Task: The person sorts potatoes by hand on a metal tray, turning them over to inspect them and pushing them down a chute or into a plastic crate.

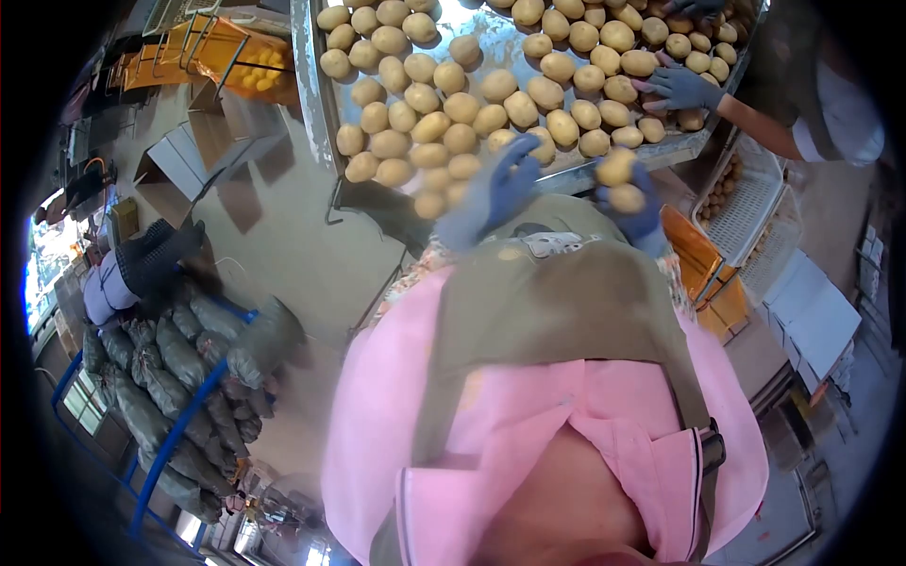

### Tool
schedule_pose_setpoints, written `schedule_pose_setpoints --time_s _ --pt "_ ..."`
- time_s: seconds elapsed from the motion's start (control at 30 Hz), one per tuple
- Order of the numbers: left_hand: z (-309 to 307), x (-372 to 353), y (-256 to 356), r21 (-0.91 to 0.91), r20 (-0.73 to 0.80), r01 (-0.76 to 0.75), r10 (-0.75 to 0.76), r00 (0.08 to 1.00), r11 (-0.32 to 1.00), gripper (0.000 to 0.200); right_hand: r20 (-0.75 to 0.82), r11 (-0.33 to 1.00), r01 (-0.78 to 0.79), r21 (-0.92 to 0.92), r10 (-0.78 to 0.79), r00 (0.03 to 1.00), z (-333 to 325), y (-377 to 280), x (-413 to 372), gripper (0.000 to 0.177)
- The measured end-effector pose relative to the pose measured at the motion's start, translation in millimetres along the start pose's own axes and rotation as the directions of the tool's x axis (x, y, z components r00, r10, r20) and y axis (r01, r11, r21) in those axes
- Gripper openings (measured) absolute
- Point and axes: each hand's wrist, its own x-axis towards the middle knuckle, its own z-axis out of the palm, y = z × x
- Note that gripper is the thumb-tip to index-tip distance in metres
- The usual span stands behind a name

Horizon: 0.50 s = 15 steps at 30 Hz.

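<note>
Many pale yellow potatoes (429, 127) lie spread over a metal-edged table (316, 90) in front of me. My left hand (486, 193), in a blue-grey glove and slightly blurred, is over the near edge with its fingers apart, close to the nearest potatoes. My right hand (644, 209), gloved alike, is drawn back near my apron (547, 292). Its fingers are closed around two potatoes, an upper potato (615, 167) and a lower potato (627, 198).
Across the right side, a co-worker's gloved hand (681, 87) rests among the potatoes. A white crate (736, 222) with small potatoes stands right, by an orange bag (703, 269). Open cardboard boxes (203, 137) and a blue-framed cart (179, 415) of filled sacks are left.
</note>
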Motion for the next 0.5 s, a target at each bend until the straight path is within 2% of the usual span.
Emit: schedule_pose_setpoints --time_s 0.03,0.1,0.17,0.2,0.23,0.3,0.33,0.37,0.4,0.43,0.47,0.5 --pt "-6.3 -8.6 -13.6 -0.007 -0.007 0.004 -0.004 1.0 1.0 0.045 -0.045 0.736 0.278 -0.617 -0.385 0.922 -7.1 -8.7 -26.5 0.034" --pt "-27.8 -25.6 -31.7 -0.181 -0.193 0.248 -0.282 0.94 0.952 0.034 -0.376 0.935 0.18 -0.305 -0.291 0.88 -47.7 0.1 -67.6 0.033" --pt "-53.5 -33.4 -29.2 0.237 -0.332 0.293 -0.207 0.92 0.926 0.04 -0.539 0.845 0.037 -0.533 -0.373 0.755 -125.7 55.4 -115.8 0.031" --pt "-61.3 -38.8 -42.1 0.452 -0.34 0.221 -0.062 0.938 0.864 0.044 -0.543 0.842 0.031 -0.539 -0.374 0.752 -127.0 54.0 -119.9 0.031" --pt "-65.3 -40.9 -54.8 0.618 -0.327 0.189 0.031 0.945 0.764 0.051 -0.631 0.929 0.031 -0.368 -0.274 0.726 -128.7 49.7 -119.8 0.031" --pt "-60.7 -43.4 -64.2 0.699 -0.33 0.322 -0.111 0.937 0.639 0.058 -0.733 0.999 0.046 0.01 -0.024 0.68 -127.9 39.2 -116.7 0.033" --pt "-58.3 -39.8 -62.9 0.696 -0.335 0.326 -0.112 0.936 0.64 0.058 -0.743 0.976 0.063 0.207 0.115 0.66 -124.3 35.7 -112.4 0.034" --pt "-52.6 -33.0 -61.3 0.699 -0.282 0.328 -0.177 0.943 0.635 0.06 -0.725 0.914 0.085 0.396 0.254 0.641 -120.4 32.9 -107.2 0.035" --pt "-46.1 -26.7 -59.8 0.704 -0.225 0.327 -0.239 0.945 0.63 0.062 -0.625 0.999 -0.02 0.026 0.032 0.78 -103.1 27.4 -79.1 0.037" --pt "-37.2 -22.8 -58.6 0.705 -0.227 0.326 -0.235 0.945 0.63 0.062 -0.424 0.932 -0.041 -0.361 -0.125 0.897 -70.1 16.0 -36.3 0.039" --pt "-26.6 -19.6 -58.0 0.763 -0.187 0.299 -0.246 0.951 0.574 0.061 -0.512 0.994 -0.093 0.049 0.105 0.852 -15.8 -11.1 3.3 0.037" --pt "-18.6 -17.2 -59.2 0.815 -0.152 0.269 -0.26 0.954 0.514 0.061 -0.129 0.755 0.135 -0.641 -0.28 0.951 -20.0 21.2 36.4 0.037"
